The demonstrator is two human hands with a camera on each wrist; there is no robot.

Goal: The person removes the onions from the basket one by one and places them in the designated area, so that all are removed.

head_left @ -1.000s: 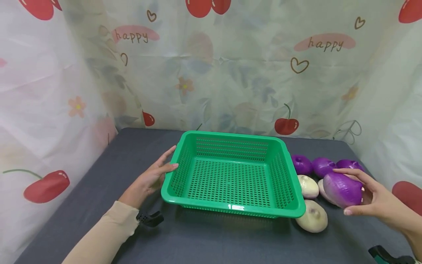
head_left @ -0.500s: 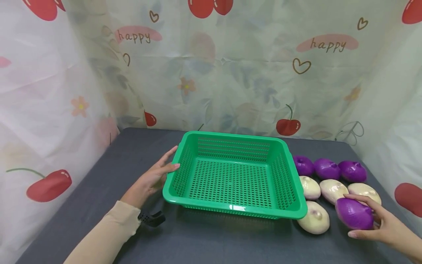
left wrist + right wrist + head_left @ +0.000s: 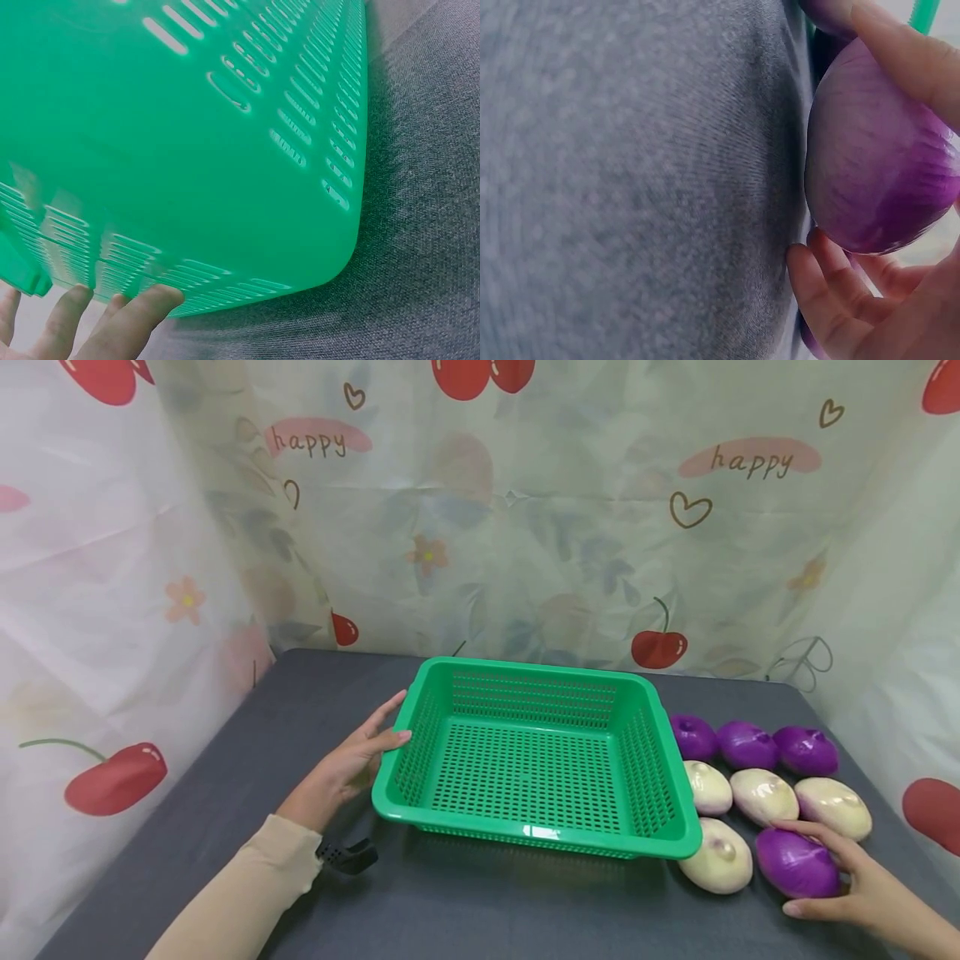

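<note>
My left hand (image 3: 348,767) grips the left rim of a green plastic basket (image 3: 536,837), thumb over the rim. In the left wrist view, its fingertips (image 3: 161,298) touch the basket's slotted outer wall. At the right, my right hand (image 3: 862,881) holds a purple onion (image 3: 797,864) between thumb and fingers, low at the tabletop. Whether the onion bears on the cloth is hard to tell. Left of it lies a pale onion (image 3: 717,857). Behind are more pale onions (image 3: 763,796) in a row, and a row of purple onions (image 3: 747,745) farther back.
A dark grey cloth (image 3: 487,910) covers the table. The basket's right rim overhangs some of the onions. A patterned curtain (image 3: 510,527) encloses the back and sides. A black wrist strap (image 3: 347,856) sits at my left wrist.
My right hand has brought the purple onion toward the front and down, from above the pale onions to beside the front pale one. The left hand and basket have stayed put.
</note>
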